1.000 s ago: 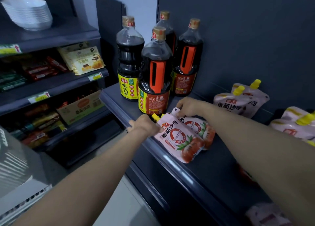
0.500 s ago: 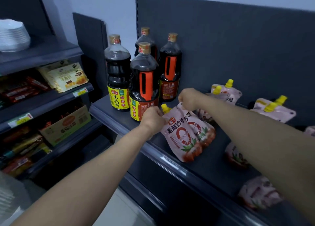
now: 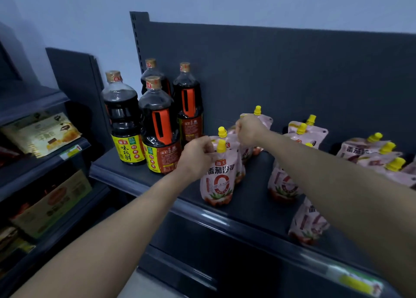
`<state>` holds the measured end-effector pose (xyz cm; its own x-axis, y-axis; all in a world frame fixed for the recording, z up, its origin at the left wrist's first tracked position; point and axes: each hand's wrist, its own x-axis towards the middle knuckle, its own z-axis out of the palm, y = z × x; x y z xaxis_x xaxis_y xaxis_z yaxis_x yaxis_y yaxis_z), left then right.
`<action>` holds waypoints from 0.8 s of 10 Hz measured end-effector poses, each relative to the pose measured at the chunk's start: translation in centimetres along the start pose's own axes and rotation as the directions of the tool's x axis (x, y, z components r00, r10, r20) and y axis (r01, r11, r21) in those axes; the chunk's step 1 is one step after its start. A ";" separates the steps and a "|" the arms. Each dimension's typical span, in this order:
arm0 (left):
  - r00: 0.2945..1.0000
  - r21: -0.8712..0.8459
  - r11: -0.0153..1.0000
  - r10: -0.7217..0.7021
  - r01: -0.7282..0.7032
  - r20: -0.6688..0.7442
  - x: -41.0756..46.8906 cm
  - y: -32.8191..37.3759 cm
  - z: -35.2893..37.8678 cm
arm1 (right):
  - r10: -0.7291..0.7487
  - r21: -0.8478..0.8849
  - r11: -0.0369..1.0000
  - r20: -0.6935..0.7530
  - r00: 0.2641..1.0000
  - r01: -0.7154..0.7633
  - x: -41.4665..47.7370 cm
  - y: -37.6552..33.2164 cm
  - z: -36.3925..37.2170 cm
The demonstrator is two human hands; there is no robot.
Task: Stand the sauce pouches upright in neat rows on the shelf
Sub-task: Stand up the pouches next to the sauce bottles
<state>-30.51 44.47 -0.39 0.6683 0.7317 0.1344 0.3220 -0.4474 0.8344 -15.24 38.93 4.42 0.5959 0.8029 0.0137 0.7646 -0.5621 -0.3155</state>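
A pink tomato sauce pouch [image 3: 219, 180] with a yellow cap stands upright near the front of the dark shelf [image 3: 254, 198]. My left hand [image 3: 197, 157] pinches its top left corner. A second pouch [image 3: 233, 140] stands right behind it, and my right hand [image 3: 248, 130] is closed on its top. Another pouch [image 3: 262, 120] leans at the back behind my right hand. More pouches [image 3: 282, 183] stand or lie to the right, partly hidden by my right forearm.
Several large dark soy sauce bottles [image 3: 158, 126] stand at the shelf's left end, close to my left hand. A pile of pouches [image 3: 378, 156] lies at the far right. One pouch [image 3: 307, 223] lies by the front edge. Neighbouring shelves [image 3: 42, 135] at left hold packets and boxes.
The two pouches that lay slanted on the shelf now stand upright, one behind the other. Both hands rose with their tops. The view shifted right and down.
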 end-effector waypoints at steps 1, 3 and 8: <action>0.996 -0.014 0.998 0.056 -0.055 0.069 -0.3 0.4 0.5 | 0.042 0.000 0.999 0.001 0.999 -0.042 -0.6 0.8 -0.1; 0.976 -0.001 0.997 0.080 -0.082 0.201 -0.8 1.2 0.5 | 0.084 -0.034 0.996 0.039 0.996 -0.083 -2.2 1.6 -1.2; 0.979 -0.091 0.976 0.202 -0.199 0.021 -0.8 6.2 -0.8 | 0.116 0.033 0.993 -0.137 0.984 -0.112 -4.9 2.8 -5.0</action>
<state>-29.59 41.49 5.13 0.7333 0.6156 0.2886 0.1206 -0.5355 0.8359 -14.78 32.44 8.26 0.7084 0.6976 0.1072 0.6843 -0.6416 -0.3465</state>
